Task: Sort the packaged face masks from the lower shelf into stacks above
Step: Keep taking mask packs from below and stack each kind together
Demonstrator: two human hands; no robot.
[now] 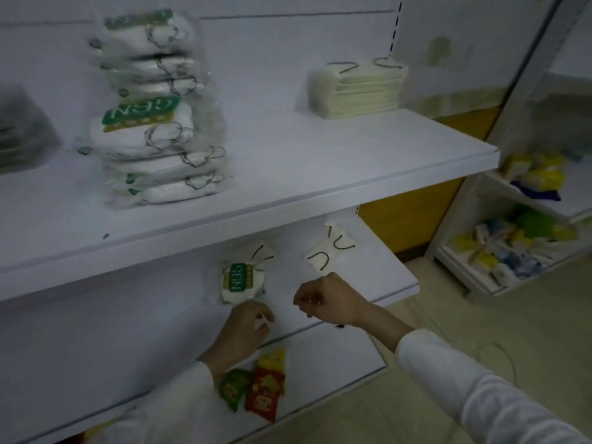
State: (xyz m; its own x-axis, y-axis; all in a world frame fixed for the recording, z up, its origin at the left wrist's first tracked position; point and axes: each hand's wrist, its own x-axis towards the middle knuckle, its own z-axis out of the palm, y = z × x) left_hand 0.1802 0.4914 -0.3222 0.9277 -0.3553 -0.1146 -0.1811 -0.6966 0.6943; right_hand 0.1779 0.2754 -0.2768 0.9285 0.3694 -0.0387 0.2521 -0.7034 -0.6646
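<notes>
Lying on the lower shelf, a packaged N95 mask was seen at about 6 o'clock in the view, its green label turned sideways. A second pack, a flat mask with black ear loops, was found at 2 o'clock from it, apart from it and nearer the shelf's right end.

The left hand was held at 6 o'clock of the N95 pack, just at its near edge, with the fingers curled inward. Whether the pack was touched, or anything pinched, could not be told. The right hand was held at 3 o'clock from the left hand, apart from it and at 6 o'clock of the flat pack. Its fingers were curled into a loose fist, and nothing was seen in its grasp. White sleeves were worn on both arms.

On the upper shelf, a tall stack of N95 packs was stood at 10 o'clock in the view. A lower stack of flat cream masks was set at 1 o'clock, well apart from it. A dark stack, blurred, was cut by the frame at 9 o'clock.

On the bottom shelf, green and red snack packets were laid beside the left wrist. A second shelving unit with coloured packets was seen at 3 o'clock.
</notes>
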